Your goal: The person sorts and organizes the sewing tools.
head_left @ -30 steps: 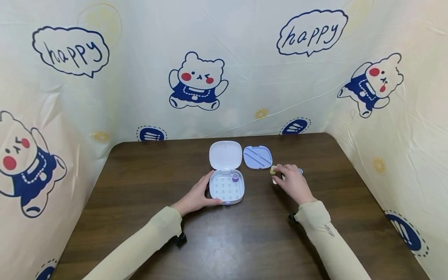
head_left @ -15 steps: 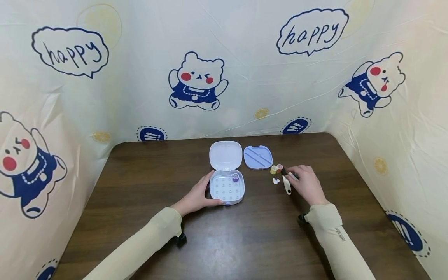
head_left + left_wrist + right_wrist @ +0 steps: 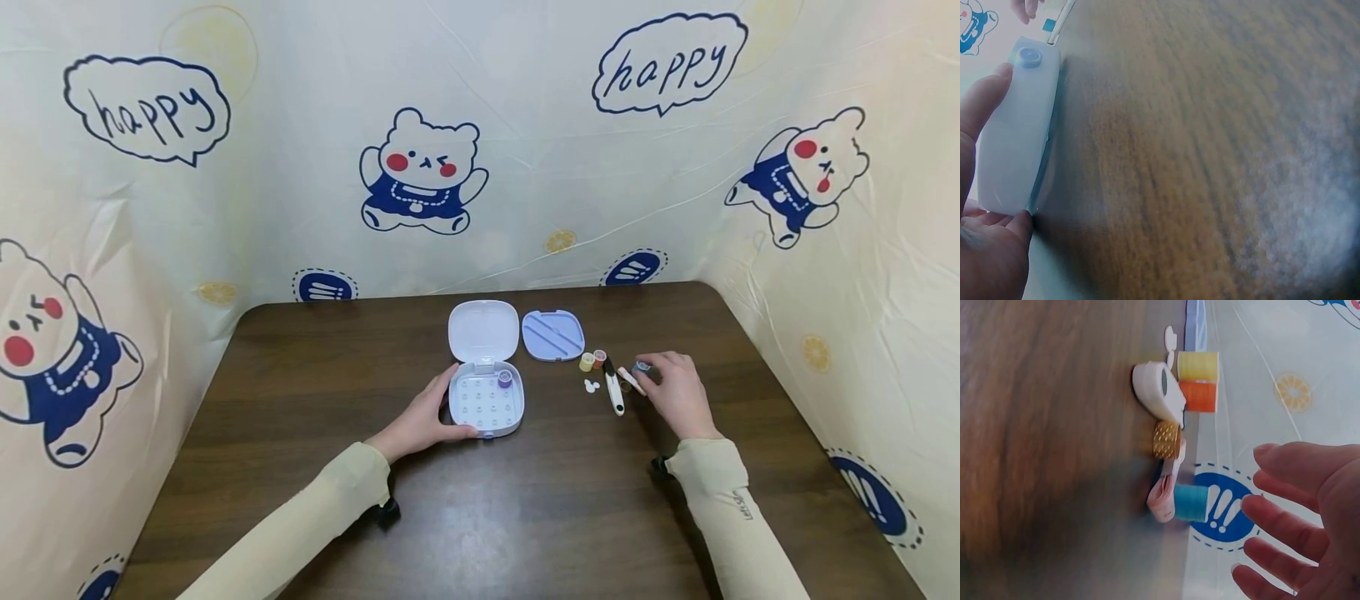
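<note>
My left hand (image 3: pixel 420 421) grips a pale lilac sewing box (image 3: pixel 467 410) by its left side, thumb at the front and fingers behind. The box's lid (image 3: pixel 483 332) is hinged back. A purple thread spool (image 3: pixel 505 379) stands on one of the pegs inside. My right hand (image 3: pixel 678 392) is beside a blue thread spool (image 3: pixel 1191 502); in the right wrist view its fingers are spread and apart from the spool. Next to that spool lie a folded pink tape measure (image 3: pixel 1161 500), a gold thimble (image 3: pixel 1167 440) and white thread snips (image 3: pixel 614 393).
A lilac insert tray (image 3: pixel 552 336) lies right of the lid. Yellow (image 3: pixel 587 362) and orange (image 3: pixel 599 359) thread spools stand near it, with small white pieces (image 3: pixel 592 387) in front. A patterned cloth (image 3: pixel 300 167) hangs behind the brown table (image 3: pixel 315 367).
My right hand has moved right, away from the yellow and orange spools and past the snips, to the blue spool. The left hand and the box have stayed put.
</note>
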Action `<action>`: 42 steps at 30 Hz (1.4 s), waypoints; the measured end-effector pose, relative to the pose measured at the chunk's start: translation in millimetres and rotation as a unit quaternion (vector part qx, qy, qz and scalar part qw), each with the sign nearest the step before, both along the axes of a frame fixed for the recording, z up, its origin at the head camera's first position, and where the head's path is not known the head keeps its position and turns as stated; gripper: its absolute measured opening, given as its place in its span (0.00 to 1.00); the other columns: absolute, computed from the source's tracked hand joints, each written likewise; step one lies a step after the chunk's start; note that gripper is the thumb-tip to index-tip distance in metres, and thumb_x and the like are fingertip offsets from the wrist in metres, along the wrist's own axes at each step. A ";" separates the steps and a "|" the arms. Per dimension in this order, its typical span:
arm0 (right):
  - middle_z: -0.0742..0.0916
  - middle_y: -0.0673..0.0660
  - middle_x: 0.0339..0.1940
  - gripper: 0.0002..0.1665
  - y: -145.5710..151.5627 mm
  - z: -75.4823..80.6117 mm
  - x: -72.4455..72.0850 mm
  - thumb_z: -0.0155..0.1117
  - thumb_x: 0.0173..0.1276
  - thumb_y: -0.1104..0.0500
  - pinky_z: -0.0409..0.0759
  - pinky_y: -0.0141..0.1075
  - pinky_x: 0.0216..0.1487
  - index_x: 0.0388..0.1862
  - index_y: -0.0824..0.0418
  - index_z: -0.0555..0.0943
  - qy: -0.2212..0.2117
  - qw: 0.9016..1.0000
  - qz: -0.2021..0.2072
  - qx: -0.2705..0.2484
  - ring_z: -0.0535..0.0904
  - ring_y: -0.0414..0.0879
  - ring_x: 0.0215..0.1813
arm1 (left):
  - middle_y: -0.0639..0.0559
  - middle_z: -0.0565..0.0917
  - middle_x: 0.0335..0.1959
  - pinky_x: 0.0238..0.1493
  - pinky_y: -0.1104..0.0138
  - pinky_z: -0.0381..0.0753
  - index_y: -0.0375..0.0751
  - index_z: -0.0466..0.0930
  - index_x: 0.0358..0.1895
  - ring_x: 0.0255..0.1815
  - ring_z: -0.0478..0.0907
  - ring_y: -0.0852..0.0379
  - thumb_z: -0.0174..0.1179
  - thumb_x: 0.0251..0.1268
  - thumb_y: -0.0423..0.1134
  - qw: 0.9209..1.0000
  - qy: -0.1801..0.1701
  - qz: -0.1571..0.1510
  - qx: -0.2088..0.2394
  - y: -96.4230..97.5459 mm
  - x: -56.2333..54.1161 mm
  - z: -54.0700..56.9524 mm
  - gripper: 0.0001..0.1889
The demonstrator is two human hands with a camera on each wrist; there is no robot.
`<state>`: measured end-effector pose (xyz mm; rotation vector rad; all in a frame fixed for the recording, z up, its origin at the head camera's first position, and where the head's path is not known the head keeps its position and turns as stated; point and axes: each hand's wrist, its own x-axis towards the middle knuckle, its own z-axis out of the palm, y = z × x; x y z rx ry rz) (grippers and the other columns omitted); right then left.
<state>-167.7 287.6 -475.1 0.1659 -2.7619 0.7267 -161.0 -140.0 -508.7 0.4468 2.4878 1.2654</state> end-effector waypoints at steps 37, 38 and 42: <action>0.90 0.67 0.51 0.21 13.5 -19.1 -18.2 0.68 0.73 0.57 0.65 0.65 0.56 0.59 0.69 0.84 -0.088 0.995 -0.054 0.001 0.76 0.72 0.57 | 0.40 0.55 0.83 0.79 0.48 0.60 0.46 0.43 0.86 0.81 0.58 0.44 0.79 0.54 0.58 1.000 0.005 -0.005 0.001 -1.4 0.3 -3.7 0.64; 0.90 0.67 0.51 0.21 13.3 -19.5 -18.7 0.68 0.74 0.57 0.65 0.65 0.56 0.59 0.68 0.84 -0.091 0.994 -0.054 0.001 0.76 0.71 0.57 | 0.40 0.55 0.83 0.79 0.48 0.60 0.46 0.43 0.86 0.81 0.58 0.44 0.79 0.54 0.58 1.000 0.005 -0.005 0.002 -1.4 0.2 -3.6 0.64; 0.90 0.67 0.50 0.20 13.2 -21.0 -20.3 0.68 0.74 0.56 0.65 0.64 0.55 0.57 0.68 0.84 -0.093 0.994 -0.057 0.002 0.76 0.71 0.56 | 0.40 0.55 0.83 0.79 0.47 0.60 0.45 0.43 0.86 0.82 0.58 0.43 0.79 0.55 0.57 1.000 0.005 -0.004 0.002 -1.9 -0.8 -3.9 0.64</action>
